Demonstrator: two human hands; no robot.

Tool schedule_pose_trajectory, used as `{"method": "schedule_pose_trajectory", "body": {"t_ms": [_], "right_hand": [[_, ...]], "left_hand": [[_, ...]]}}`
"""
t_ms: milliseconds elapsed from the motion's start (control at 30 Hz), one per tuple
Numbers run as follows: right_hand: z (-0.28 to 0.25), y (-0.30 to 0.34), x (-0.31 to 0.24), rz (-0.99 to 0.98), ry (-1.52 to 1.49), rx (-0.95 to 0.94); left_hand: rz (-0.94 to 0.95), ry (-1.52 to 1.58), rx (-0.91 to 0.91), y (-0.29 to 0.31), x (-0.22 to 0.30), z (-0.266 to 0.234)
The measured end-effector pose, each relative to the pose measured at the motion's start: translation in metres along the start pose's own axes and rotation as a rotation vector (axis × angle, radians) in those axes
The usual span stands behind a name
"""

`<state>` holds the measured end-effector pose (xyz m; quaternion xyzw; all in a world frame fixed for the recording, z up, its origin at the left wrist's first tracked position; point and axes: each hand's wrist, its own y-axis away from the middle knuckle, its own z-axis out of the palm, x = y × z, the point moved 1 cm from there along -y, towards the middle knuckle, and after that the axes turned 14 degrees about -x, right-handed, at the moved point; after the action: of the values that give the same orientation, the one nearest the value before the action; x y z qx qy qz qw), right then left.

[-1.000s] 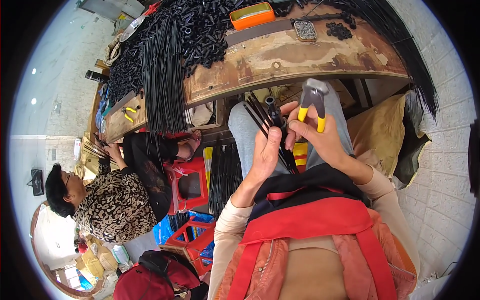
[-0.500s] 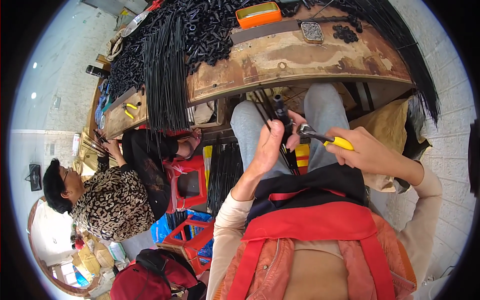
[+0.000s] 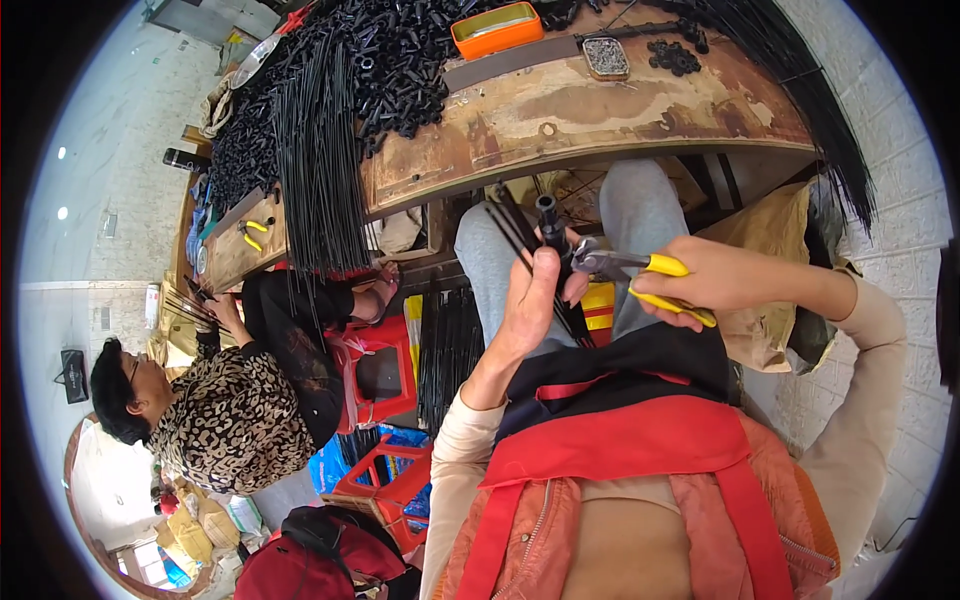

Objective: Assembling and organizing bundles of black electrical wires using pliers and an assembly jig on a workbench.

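Above my lap, my left hand [image 3: 530, 305] is closed around several thin black rods [image 3: 514, 232] and a black tubular fitting [image 3: 549, 222], whose hollow end points up. My right hand [image 3: 712, 275] grips pliers with yellow handles [image 3: 664, 265], and these handles are spread apart. The metal jaws meet the side of the fitting, close to my left fingers. Whether they pinch anything there is too small to make out.
Ahead stands a worn wooden table [image 3: 540, 130] with a heap of black fittings [image 3: 400, 90], long black rods [image 3: 315, 170], an orange box [image 3: 496, 32] and a tray of small metal pieces [image 3: 606, 58]. At left, another person [image 3: 220, 400] sits holding rods, near red stools [image 3: 385, 370].
The pliers' handles have spread apart, and my right hand has risen slightly. My left hand still holds the rods and the fitting. The whole view has shifted a little.
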<state>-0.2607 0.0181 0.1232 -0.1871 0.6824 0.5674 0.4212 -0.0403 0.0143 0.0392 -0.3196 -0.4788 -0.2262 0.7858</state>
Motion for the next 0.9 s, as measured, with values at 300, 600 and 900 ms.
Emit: {"method": "schedule_pose_trajectory", "body": {"t_ms": [300, 600, 900], "right_hand": [[0.016, 0.004, 0.001, -0.161, 0.065, 0.211], [-0.014, 0.029, -0.049, 0.083, 0.316, 0.132], [-0.097, -0.050, 0.030, -0.174, 0.909, 0.681]], "left_hand": [[-0.035, 0.036, -0.032, 0.001, 0.005, -0.007], [-0.074, -0.004, -0.067, -0.010, 0.007, -0.004], [0.017, -0.148, 0.380, -0.015, 0.007, -0.078]]}}
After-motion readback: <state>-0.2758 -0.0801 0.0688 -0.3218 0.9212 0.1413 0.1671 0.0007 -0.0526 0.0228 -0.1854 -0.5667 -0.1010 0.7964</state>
